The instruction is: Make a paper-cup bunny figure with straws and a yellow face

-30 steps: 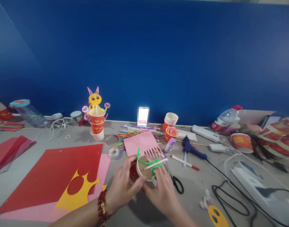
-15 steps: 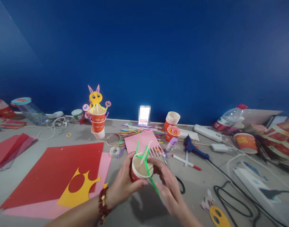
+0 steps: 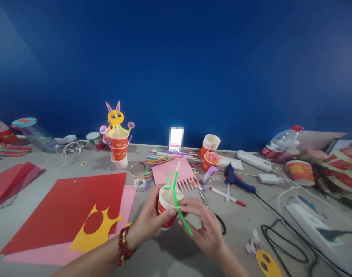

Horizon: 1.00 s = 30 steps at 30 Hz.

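Note:
A red and white paper cup (image 3: pixel 168 209) is held upright above the table, with my left hand (image 3: pixel 149 215) wrapped round its left side and the thumb across its front. Bendy green straws (image 3: pixel 175 192) and a pale pink straw (image 3: pixel 174 181) stick up from inside the cup. Another green straw piece (image 3: pixel 186 224) slants down outside its right side. My right hand (image 3: pixel 203 223) is at the cup's right, its fingertips closed at the rim and around the slanting green straw.
Red paper (image 3: pixel 63 204) and a yellow cut-out (image 3: pixel 99 231) lie left. Behind are a decorated cup tower (image 3: pixel 119 144), pink paper (image 3: pixel 171 173) and stacked cups (image 3: pixel 210 145). A blue glue gun (image 3: pixel 239 182), scissors (image 3: pixel 220 223) and black cable (image 3: pixel 282 246) are right.
The cup has shifted slightly left and tilted more upright. The green straw's lower end has swung slightly, and my right hand's fingers have moved in closer to the rim.

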Motion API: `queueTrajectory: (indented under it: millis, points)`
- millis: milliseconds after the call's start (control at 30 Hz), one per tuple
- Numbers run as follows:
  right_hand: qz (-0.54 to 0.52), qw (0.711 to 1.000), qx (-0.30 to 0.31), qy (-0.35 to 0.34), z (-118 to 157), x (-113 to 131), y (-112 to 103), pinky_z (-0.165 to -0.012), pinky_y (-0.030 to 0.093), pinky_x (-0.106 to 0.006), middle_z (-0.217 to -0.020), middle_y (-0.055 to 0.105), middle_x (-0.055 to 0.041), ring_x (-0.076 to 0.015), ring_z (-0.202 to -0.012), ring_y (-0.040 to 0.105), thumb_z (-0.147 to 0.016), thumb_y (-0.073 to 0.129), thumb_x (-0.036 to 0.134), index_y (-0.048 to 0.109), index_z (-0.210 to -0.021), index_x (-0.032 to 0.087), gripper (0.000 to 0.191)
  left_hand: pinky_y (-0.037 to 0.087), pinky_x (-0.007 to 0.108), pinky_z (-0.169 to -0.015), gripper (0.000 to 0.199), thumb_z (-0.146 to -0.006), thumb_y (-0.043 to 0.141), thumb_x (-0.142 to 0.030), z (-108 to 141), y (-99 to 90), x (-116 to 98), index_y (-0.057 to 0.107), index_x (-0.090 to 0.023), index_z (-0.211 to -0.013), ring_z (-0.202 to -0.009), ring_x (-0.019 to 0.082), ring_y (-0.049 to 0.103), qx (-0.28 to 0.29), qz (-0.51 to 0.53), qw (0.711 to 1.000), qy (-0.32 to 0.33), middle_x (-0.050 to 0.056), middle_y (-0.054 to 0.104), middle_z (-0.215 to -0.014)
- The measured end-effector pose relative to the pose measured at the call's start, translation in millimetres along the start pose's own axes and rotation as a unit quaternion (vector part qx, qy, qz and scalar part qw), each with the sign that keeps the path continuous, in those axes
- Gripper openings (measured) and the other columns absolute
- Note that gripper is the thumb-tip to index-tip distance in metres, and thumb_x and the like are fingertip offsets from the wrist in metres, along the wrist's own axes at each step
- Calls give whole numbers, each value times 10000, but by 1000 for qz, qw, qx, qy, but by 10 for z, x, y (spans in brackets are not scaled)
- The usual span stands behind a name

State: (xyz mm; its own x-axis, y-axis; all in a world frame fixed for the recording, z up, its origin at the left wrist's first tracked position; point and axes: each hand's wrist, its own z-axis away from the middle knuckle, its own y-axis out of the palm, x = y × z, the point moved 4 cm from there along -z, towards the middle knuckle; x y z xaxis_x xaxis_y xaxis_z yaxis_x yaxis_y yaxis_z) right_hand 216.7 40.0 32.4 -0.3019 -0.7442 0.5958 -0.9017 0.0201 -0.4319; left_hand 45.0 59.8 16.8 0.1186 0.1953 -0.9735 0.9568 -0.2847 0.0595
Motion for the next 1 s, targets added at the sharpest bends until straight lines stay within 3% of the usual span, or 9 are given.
queueTrajectory:
  millis: [333,667,833,1000]
  points:
    - [-31,998,16,-44,-131,73,-110,-732,593,-311,-883,776,-13,-189,-772,744,-870,670,199,676,-1044,296,200,483,341,-923,609,-800,726,-305,13,-48,-25,419,-231,-1321,-1076,258,588,44,-125,991,34,91,586,-1230]
    - [-61,995,60,-57,-145,65,-85,-743,576,-308,-934,766,-34,-190,-820,735,-853,665,140,652,-1051,275,240,492,396,-970,849,-690,836,-309,63,-89,-27,341,-281,-1378,-1185,308,583,-2,-261,962,81,107,561,-1334]
    - [-66,994,54,-61,-108,44,-78,-779,571,-291,-960,769,-43,-186,-867,738,-855,678,158,646,-1048,266,223,514,400,-939,864,-689,824,-298,62,-94,-81,312,-275,-1384,-1139,295,609,-3,-309,945,104,102,581,-1300]
    - [-54,995,31,-72,-89,47,-68,-839,561,-273,-945,782,-42,-180,-881,748,-852,685,151,643,-1078,251,251,521,372,-944,788,-715,792,-267,49,-64,-89,334,-266,-1356,-1163,272,604,-3,-295,952,75,93,575,-1317]
